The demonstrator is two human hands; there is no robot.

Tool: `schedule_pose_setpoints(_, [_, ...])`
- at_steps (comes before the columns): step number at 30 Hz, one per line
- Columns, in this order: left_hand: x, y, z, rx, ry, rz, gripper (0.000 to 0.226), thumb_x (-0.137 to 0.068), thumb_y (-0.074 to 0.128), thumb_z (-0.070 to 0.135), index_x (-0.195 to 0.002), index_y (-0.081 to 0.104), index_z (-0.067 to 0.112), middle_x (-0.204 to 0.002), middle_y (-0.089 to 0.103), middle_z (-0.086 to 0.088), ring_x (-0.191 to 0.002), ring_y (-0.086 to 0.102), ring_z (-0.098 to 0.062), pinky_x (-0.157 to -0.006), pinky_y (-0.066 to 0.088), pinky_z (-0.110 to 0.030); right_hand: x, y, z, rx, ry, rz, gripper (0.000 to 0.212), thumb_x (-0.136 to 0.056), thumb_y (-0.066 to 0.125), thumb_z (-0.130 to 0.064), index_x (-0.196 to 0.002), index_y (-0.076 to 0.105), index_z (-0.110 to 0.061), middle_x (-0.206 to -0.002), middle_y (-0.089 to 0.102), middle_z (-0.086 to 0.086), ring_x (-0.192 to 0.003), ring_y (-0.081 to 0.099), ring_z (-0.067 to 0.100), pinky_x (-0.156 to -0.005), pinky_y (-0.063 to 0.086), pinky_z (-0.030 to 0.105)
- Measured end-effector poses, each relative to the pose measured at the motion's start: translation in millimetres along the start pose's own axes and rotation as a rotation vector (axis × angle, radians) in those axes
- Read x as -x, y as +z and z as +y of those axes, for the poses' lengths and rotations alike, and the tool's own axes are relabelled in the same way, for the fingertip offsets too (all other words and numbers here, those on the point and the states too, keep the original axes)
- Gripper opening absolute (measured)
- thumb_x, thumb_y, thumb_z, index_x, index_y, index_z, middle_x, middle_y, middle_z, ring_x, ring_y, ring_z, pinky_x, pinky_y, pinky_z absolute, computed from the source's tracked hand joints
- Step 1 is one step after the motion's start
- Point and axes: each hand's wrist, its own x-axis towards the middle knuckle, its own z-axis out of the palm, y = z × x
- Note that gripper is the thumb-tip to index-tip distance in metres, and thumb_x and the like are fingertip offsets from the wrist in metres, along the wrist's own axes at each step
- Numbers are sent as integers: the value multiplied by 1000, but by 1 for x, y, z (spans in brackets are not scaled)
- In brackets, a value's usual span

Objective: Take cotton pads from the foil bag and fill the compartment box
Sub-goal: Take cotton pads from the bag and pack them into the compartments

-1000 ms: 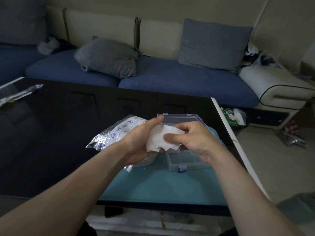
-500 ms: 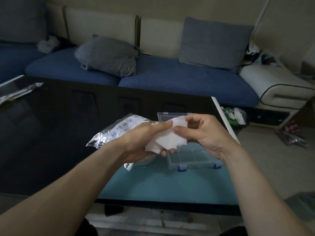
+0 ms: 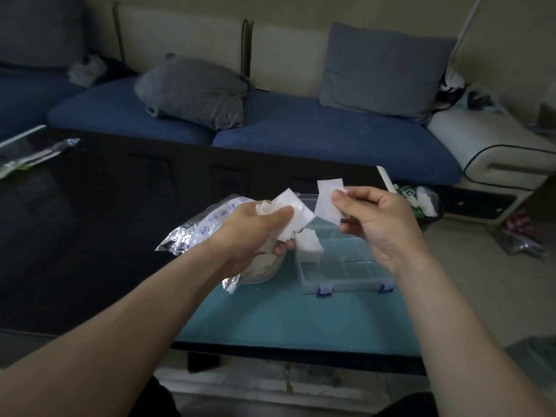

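My left hand (image 3: pixel 255 227) grips a small stack of white cotton pads (image 3: pixel 293 216) above the table, with the silver foil bag (image 3: pixel 198 233) lying under and behind it. My right hand (image 3: pixel 373 218) pinches a single white cotton pad (image 3: pixel 326 200) between thumb and fingers, held up over the clear compartment box (image 3: pixel 346 269). The box stands open on the teal mat (image 3: pixel 285 320), its lid tipped back. Several white pads (image 3: pixel 310 246) fill its far left compartment; the nearer compartments look bare.
A glossy black table (image 3: pixel 90 230) stretches to the left, with a clear plastic wrapper (image 3: pixel 33 156) at its far left. A blue sofa with grey cushions (image 3: pixel 192 91) runs behind. On the floor at the right lies a small bag (image 3: pixel 418 200).
My right hand has peeled one pad off the stack and drawn it up and to the right, away from my left hand. The box below is uncovered now.
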Motion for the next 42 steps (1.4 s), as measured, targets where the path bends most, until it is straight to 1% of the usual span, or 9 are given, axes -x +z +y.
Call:
schedule_pose_setpoints(4, [-2, 1, -1, 48, 34, 30, 15, -99, 57, 11, -105, 57, -3, -86, 67, -21, -64, 66, -31, -45, 43, -28, 3, 5, -2, -35, 106, -140, 35, -62, 82, -31, -89, 71, -13, -69, 70, -3, -56, 64, 10, -50, 52, 21])
schedule_pose_setpoints(8, [-2, 7, -3, 78, 69, 46, 16, -100, 53, 11, -97, 62, -2, -81, 68, -16, -62, 67, -24, -49, 53, -30, 9, 18, 3, 70, 111, -168, 26, -77, 80, -30, -91, 73, -9, -69, 71, -2, -58, 67, 11, -50, 53, 21])
schedule_pose_setpoints(17, [-2, 7, 0, 97, -12, -75, 43, -103, 48, 32, -108, 63, -8, -94, 66, -23, -73, 60, -29, -54, 50, -30, 10, 36, 19, 505, -217, -20, 32, -84, 77, -44, -67, 70, -18, -52, 63, -13, -46, 55, -1, -50, 41, 16])
schedule_pose_setpoints(19, [-2, 5, -2, 53, 25, -75, 39, -100, 55, 25, -113, 59, -11, -90, 67, -21, -72, 62, -29, -55, 50, -29, 11, 35, 19, 562, -274, -10, 39, -89, 72, -45, -60, 67, -20, -49, 62, -15, -47, 56, -1, -51, 39, 12])
schedule_pose_setpoints(22, [-3, 1, -7, 30, 67, 29, 24, -97, 58, 5, -113, 55, -13, -83, 67, -20, -65, 66, -29, -53, 52, -30, 10, 32, 16, 553, -269, 36, 39, -98, 61, -42, -70, 72, -17, -53, 63, -12, -51, 58, -3, -54, 39, 9])
schedule_pose_setpoints(26, [0, -1, -3, 5, 86, 26, 23, -96, 58, 2, -113, 54, -13, -80, 71, -17, -64, 69, -29, -56, 55, -33, 4, 24, 11, 465, -155, -59, 14, -92, 72, -31, -99, 73, -20, -83, 73, -5, -69, 65, 1, -61, 49, 18])
schedule_pose_setpoints(30, [3, 3, -2, -18, 88, 44, 24, -97, 57, 2, -112, 54, -16, -84, 72, -21, -68, 72, -32, -59, 59, -34, 7, 21, 11, 345, -108, -96, 9, -86, 79, -18, -92, 76, -11, -73, 74, 1, -56, 63, 6, -51, 47, 21])
schedule_pose_setpoints(36, [2, 2, -2, 12, 25, 7, 31, -98, 57, 6, -117, 51, -18, -87, 69, -27, -72, 69, -37, -54, 55, -30, 10, 24, 9, 274, -1, -116, 7, -91, 73, -15, -93, 71, -8, -69, 74, 4, -63, 71, 16, -57, 51, 28])
schedule_pose_setpoints(42, [-4, 2, -3, 126, 18, 141, 25, -100, 55, 6, -115, 52, -14, -91, 65, -31, -68, 71, -34, -54, 59, -32, 4, 22, 2, 69, 22, 150, 4, -94, 68, -19, -95, 68, -15, -81, 75, 3, -65, 69, 10, -51, 47, 21])
